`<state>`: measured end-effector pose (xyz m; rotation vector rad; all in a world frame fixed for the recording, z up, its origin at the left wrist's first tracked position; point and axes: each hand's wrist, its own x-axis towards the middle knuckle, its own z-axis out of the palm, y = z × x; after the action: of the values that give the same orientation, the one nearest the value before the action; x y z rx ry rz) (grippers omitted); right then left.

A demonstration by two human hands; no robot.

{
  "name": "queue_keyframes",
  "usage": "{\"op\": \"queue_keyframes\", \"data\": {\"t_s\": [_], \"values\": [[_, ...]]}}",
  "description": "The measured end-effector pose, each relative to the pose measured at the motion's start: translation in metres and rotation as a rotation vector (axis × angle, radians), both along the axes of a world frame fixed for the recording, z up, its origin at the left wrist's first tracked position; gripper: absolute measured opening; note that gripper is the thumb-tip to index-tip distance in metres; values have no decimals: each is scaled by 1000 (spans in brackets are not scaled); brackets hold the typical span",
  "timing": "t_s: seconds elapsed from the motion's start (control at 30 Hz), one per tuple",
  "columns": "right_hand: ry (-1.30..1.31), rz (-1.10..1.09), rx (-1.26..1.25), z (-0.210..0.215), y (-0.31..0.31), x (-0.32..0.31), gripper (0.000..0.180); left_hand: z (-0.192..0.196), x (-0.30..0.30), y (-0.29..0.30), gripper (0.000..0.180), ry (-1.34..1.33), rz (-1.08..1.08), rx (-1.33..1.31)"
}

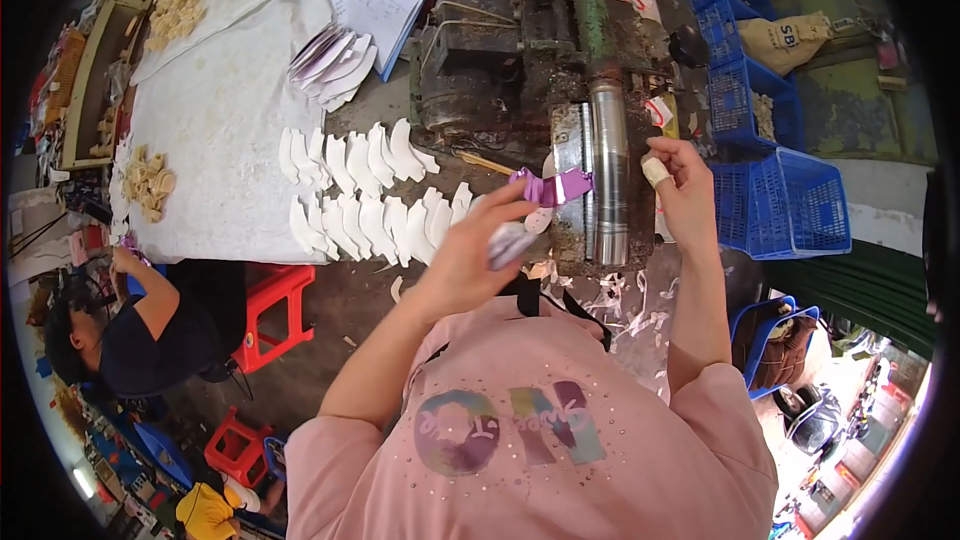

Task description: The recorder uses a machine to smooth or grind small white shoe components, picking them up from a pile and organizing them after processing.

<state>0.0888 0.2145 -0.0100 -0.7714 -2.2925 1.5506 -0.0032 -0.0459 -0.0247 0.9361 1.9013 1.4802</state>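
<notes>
My left hand is closed around a few thin pale pieces, beside the front of a metal machine. Its fingertips reach a shiny purple strip that lies across the machine's flat plate, against the steel shaft. On the shaft's other side is my right hand, raised, with a cream cover on the thumb. Its index finger and thumb stand a little apart, and nothing shows between them. Left of my left hand, white curved cut pieces lie overlapped in two rows on the table.
A clipboard and a fan of pale cut pieces lie behind the rows. White cloth bears beige piles. Blue crates line the right. Scraps litter the floor. A co-worker sits at left near a red stool.
</notes>
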Motion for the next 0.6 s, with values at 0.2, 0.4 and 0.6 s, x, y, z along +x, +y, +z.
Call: {"op": "queue_keyframes", "data": {"t_s": [0.2, 0.4, 0.6], "values": [[1, 8, 89, -1, -7, 6, 25, -9, 20, 24, 52, -55, 30, -71], [-29, 18, 80, -4, -9, 5, 25, -10, 21, 12, 48, -108, 92, -66], [-6, -16, 97, -2, 5, 15, 26, -28, -35, -73, 43, -480, 25, -333]]}}
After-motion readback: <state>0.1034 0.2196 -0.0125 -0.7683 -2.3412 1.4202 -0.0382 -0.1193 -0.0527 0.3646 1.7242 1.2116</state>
